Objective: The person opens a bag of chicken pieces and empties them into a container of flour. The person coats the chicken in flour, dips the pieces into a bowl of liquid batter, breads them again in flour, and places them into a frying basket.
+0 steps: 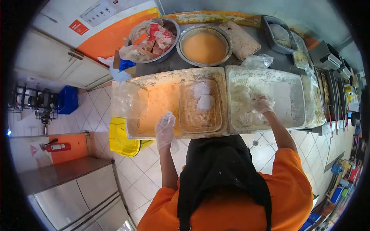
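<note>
My left hand (pixel 165 126), in a clear plastic glove, hangs over the front edge of the left tub (pixel 131 134). Its fingers look loosely stretched, with nothing visible in them. Orange-tinted powder (pixel 160 102) covers that tub's floor. On the tub's right side sits a wire mesh basket (pixel 192 119) holding two white, flour-coated lumps (pixel 206 102). My right hand (pixel 263 104), also gloved, is inside the right tub (pixel 296 125), among white flour (pixel 281 96). Its fingers are curled and dusted white; what they hold is hidden.
Behind the tubs stand a metal bowl (pixel 175 32) of bagged raw meat, a bowl of orange liquid (pixel 204 47), a crusted board (pixel 241 40) and a grey container (pixel 275 48). Fryers (pixel 327 57) are at the right. A yellow bin (pixel 122 136) stands on the floor at the left.
</note>
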`<state>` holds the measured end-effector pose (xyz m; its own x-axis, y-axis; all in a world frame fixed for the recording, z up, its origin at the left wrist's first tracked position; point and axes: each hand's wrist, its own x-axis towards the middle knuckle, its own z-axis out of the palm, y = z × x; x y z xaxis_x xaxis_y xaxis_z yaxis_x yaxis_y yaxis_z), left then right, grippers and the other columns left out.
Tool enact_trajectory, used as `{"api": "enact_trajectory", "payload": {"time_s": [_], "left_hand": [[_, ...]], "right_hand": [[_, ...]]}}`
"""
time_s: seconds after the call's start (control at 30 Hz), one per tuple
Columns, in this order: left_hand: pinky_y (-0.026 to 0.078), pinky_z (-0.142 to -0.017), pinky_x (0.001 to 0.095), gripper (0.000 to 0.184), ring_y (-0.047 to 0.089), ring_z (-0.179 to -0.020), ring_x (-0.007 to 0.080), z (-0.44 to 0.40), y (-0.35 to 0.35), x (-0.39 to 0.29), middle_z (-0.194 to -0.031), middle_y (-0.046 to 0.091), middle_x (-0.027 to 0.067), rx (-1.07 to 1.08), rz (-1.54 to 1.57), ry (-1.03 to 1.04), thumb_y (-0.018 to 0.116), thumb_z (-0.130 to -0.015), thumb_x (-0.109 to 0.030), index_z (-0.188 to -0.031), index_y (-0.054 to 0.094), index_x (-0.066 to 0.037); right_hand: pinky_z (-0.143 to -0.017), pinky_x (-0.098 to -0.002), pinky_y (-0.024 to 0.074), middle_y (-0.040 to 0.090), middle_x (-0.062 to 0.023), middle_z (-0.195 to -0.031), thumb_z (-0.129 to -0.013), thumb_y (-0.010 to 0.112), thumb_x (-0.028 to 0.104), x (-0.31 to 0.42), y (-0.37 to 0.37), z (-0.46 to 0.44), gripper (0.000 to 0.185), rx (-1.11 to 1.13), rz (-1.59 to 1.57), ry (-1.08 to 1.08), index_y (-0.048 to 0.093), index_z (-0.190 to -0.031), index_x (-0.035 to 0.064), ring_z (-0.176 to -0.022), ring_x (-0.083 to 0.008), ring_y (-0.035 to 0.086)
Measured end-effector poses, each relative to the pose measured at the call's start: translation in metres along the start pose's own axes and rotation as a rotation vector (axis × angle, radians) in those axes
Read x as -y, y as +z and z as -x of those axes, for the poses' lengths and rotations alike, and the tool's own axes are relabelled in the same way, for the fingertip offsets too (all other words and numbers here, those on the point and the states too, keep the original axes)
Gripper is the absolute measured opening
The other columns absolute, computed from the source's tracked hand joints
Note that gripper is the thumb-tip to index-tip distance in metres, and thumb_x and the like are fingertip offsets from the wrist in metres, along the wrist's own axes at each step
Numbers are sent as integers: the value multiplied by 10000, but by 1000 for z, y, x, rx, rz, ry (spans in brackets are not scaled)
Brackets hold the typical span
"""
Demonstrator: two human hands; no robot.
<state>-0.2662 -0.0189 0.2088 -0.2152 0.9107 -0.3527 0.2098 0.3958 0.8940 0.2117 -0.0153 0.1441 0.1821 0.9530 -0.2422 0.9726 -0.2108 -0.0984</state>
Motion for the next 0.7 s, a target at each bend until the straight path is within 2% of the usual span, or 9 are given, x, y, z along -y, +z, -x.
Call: {"api": "enact_trajectory", "payload": {"time_s": [0.07,0.17,0.23,0.4,0.5,0.53,0.57,0.63,0.7], "left_hand": [[460,-668,265,296,564,-740,99,9,-4,-6,-867,655,16,-18,62,-13,681,-861,-245,-1034,684,-5],[446,-650,251,281,549,-724,83,7,-10,-13,-839,641,-4,-31,97,-7,680,-866,-243,-1032,687,-16],[445,-646,252,277,545,-719,82,5,-10,-17,-823,634,-8,-31,73,20,681,-865,-243,-1033,687,-23],[442,-639,246,271,541,-716,78,7,-10,-22,-826,639,0,-23,108,30,686,-860,-239,-1025,686,-23],[448,-636,246,273,551,-716,81,11,-24,-6,-831,644,7,-51,144,20,687,-859,-238,-1022,683,-20],[452,-635,247,273,557,-717,83,14,-29,2,-833,645,10,-58,152,19,686,-859,-238,-1021,682,-19],[456,-634,248,273,564,-718,86,19,-32,3,-832,646,11,-94,154,-8,687,-858,-239,-1019,681,-19],[465,-633,249,273,578,-721,91,29,-35,2,-830,647,14,-161,160,-61,688,-856,-240,-1015,678,-18],[472,-636,251,268,590,-727,96,33,-37,12,-831,650,18,-171,194,-81,682,-860,-233,-1018,674,-16]], "right_hand": [[-839,-386,509,662,-158,-1025,-855,555,308,22,-45,2,286,3,-127,38,684,-1021,113,-958,-301,644],[-809,-403,500,650,-164,-931,-835,641,366,86,-151,27,326,-18,-485,-131,673,-995,84,-873,-323,632],[-784,-383,498,637,-142,-877,-792,712,349,110,-147,10,333,-121,-587,-278,668,-974,74,-821,-311,615],[-810,-363,501,665,-116,-1004,-815,693,342,178,-110,-21,328,-198,-538,-725,663,-1014,82,-923,-248,624],[-844,-365,499,673,-89,-1048,-860,642,331,173,-137,-11,307,58,-963,-567,660,-1050,90,-979,-218,626],[-885,-341,489,671,-26,-1070,-890,615,272,140,-97,-41,228,-380,-464,-926,668,-1056,126,-1028,-183,617],[-916,-318,473,652,26,-1129,-902,597,240,119,-90,-42,178,80,-1110,-476,678,-1044,169,-1086,-162,592],[-924,-360,466,635,-16,-1178,-912,558,238,67,-65,-56,225,-119,-359,-581,654,-1098,156,-1120,-210,576],[-926,-389,460,646,-70,-1147,-891,563,346,46,-73,-47,337,43,-134,-354,648,-1117,110,-1091,-253,586]]}}
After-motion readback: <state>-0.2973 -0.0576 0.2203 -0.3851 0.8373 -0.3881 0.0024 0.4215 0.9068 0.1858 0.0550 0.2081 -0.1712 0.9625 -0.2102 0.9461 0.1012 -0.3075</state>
